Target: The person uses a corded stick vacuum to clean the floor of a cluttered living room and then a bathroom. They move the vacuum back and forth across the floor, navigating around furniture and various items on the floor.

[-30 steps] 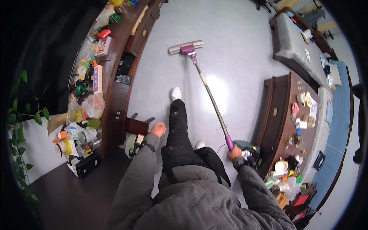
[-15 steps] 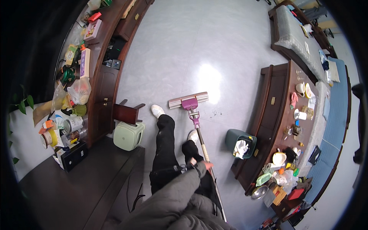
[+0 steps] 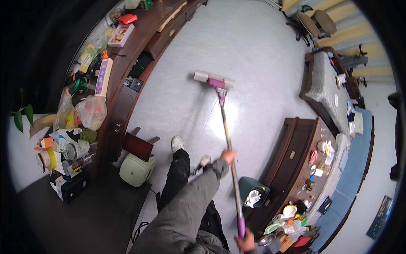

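a mop (image 3: 228,139) is gripped by both hands — the left hand (image 3: 228,155) is closed on the mid-shaft, the right hand (image 3: 244,243) is clamped at the purple end. its head is pressed on the grey floor (image 3: 253,55) at 12 o'clock.

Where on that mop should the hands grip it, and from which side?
Grip the mop on its long thin pole, as now: the left hand around mid-shaft, the right hand at the purple top end. Come from the near end, since the pole slants up from the flat head on the floor.
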`<state>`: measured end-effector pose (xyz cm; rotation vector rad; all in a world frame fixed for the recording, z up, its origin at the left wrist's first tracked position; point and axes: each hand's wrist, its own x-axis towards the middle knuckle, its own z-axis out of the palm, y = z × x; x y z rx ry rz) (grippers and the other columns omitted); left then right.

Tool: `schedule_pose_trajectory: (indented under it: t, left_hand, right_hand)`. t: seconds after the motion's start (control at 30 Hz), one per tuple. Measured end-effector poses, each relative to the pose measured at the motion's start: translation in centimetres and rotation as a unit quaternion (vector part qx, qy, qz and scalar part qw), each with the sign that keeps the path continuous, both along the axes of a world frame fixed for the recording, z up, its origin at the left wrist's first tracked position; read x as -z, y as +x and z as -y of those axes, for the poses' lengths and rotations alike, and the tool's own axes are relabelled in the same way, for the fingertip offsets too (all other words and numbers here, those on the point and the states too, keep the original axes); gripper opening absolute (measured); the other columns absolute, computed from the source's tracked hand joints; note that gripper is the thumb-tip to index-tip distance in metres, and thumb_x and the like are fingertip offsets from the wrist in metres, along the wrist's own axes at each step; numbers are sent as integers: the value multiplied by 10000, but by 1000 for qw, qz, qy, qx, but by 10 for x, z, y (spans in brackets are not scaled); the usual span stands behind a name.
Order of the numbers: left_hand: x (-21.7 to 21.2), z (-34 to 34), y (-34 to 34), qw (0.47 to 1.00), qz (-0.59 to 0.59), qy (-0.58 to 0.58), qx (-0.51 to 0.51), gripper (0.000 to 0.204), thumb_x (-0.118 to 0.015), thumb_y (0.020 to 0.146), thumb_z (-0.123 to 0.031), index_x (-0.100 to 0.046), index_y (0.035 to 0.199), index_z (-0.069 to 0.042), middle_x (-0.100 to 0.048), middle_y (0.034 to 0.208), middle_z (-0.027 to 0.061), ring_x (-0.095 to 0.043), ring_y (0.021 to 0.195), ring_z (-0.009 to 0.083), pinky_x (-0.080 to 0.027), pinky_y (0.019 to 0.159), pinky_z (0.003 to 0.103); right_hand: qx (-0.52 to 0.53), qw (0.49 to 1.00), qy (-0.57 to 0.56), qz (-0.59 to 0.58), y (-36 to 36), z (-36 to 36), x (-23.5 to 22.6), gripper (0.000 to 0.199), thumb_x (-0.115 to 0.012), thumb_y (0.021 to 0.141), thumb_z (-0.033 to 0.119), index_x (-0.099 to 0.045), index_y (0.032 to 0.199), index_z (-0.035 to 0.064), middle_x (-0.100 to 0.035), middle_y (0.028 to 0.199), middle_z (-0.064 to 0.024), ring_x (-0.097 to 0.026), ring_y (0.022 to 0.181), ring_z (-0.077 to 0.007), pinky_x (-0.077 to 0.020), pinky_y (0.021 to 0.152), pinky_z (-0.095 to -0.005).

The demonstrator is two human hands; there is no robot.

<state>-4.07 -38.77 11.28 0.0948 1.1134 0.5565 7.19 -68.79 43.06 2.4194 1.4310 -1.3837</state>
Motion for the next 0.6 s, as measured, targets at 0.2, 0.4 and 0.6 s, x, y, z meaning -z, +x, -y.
schedule_pose_trajectory:
  t: [0.2,0.4,0.6]
  left_hand:
    - [-42,-133,-150,961,174,196,-94,576,-535,970,-317,-291,1457,-130,-543,1326,106,-507,1263,253,-424,1022,380]
    - [61,83,-300,963,-80,-99,-238,82,-549,931,-205,-550,939,-123,-594,891,59,-600,806,204,-511,660,358]
    - [93,316,-377,957,-64,-240,-151,98,-499,850,-227,-522,829,-134,-521,658,52,-513,545,222,-361,424,364]
  right_hand:
    - [22,996,-38,-81,-76,-369,95,186,-654,757,100,-536,794,-39,-564,585,-87,-560,460,-180,-452,419,-343]
    - [-31,996,-35,-81,-166,-478,131,196,-609,755,114,-583,793,-77,-617,603,-128,-622,499,-212,-489,459,-350]
    - [-86,989,-50,105,-150,-419,183,348,-637,725,147,-602,984,-84,-684,760,-186,-696,611,-276,-568,554,-389]
